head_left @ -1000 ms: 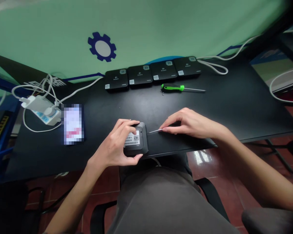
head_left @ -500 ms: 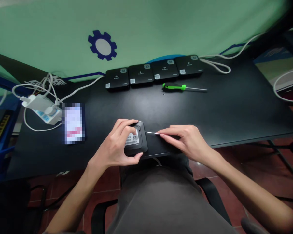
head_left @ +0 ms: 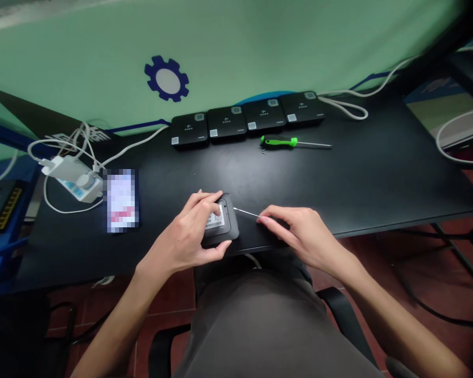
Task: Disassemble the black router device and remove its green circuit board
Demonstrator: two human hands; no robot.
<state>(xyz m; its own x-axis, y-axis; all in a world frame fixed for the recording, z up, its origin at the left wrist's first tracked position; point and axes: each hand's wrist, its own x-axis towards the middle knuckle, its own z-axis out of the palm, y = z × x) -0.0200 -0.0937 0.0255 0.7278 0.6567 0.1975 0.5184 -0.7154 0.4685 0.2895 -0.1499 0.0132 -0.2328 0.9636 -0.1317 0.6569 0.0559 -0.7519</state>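
At the near edge of the table, my left hand is closed around a small black box, thumb on the near side and fingers over the top. A white label with printed codes shows on the box's upturned face, partly hidden by my fingers. Between the thumb and fingers of my right hand is a thin metal pick. Its tip meets the right edge of the box, or lies very close to it. How far the pick runs into my palm is hidden.
Behind my hands lie a green-and-black screwdriver and several tiny screws. Several black boxes stand in a row by the green partition. A phone with blurred screen and a white power strip with cables are at left.
The pick now slants more, its held end lower than its tip in the picture. My right hand has shifted slightly. My left hand keeps its hold on the box.
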